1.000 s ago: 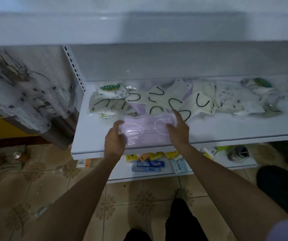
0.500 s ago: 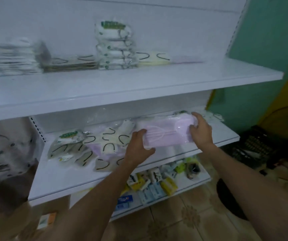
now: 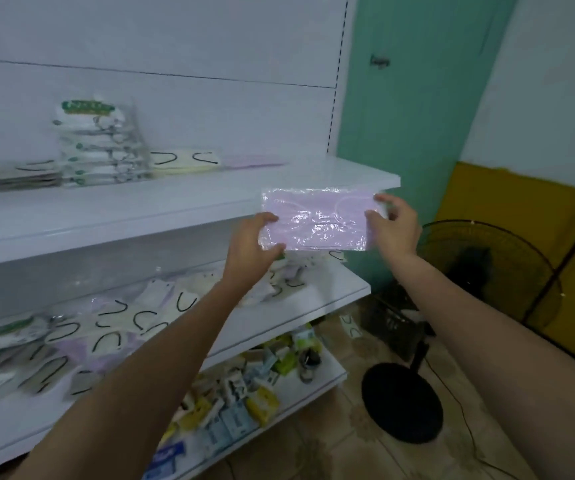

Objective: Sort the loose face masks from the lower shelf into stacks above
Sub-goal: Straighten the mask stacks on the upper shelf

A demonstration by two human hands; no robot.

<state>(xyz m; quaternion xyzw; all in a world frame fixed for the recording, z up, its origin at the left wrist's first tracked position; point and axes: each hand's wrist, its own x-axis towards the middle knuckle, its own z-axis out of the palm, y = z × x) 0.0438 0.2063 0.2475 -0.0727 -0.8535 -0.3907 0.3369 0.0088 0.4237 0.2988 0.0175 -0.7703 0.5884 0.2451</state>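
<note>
Left forearm (image 3: 161, 358) & right forearm (image 3: 469, 313): both bare from frame edge to wrist. Left grip (image 3: 249, 251) & right grip (image 3: 395, 226) bare too, fingers & thumbs uncovered. Forearms smooth-looking. Pic too blurry for finer detail, e.g. nails.

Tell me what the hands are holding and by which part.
Both hold one lilac mask pack in clear wrap: the left hand grips its left short end, the right hand pinches its right short end.
</note>
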